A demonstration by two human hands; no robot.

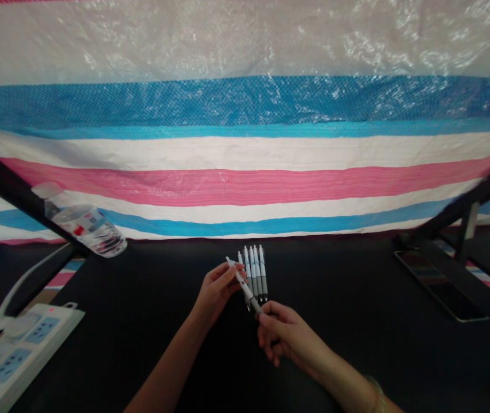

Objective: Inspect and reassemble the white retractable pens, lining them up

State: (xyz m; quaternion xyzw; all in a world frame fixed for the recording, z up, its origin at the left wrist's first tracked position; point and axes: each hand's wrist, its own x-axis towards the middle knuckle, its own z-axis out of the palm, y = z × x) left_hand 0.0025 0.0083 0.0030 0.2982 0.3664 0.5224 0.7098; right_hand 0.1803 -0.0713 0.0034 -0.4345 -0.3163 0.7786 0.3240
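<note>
A white click pen point(244, 283) with a grey grip slants between my two hands, above the black table. My left hand point(218, 287) pinches it near its upper, button end. At the lower, tip end, the thumb and forefinger of my right hand point(286, 332) close on the grey grip, while the other fingers curl below. Just behind the held pen, several matching white-and-grey pens point(257, 272) lie side by side on the table, tips toward me. The held pen and my left fingers partly cover the leftmost of them.
At the left are a white power strip point(62, 324) with a plugged-in cable and a clear water bottle point(94, 229). A dark phone point(440, 287) lies at the right. Black frame bars point(481, 192) slope along both sides, and a striped plastic sheet point(245, 186) hangs behind the black table point(142, 321).
</note>
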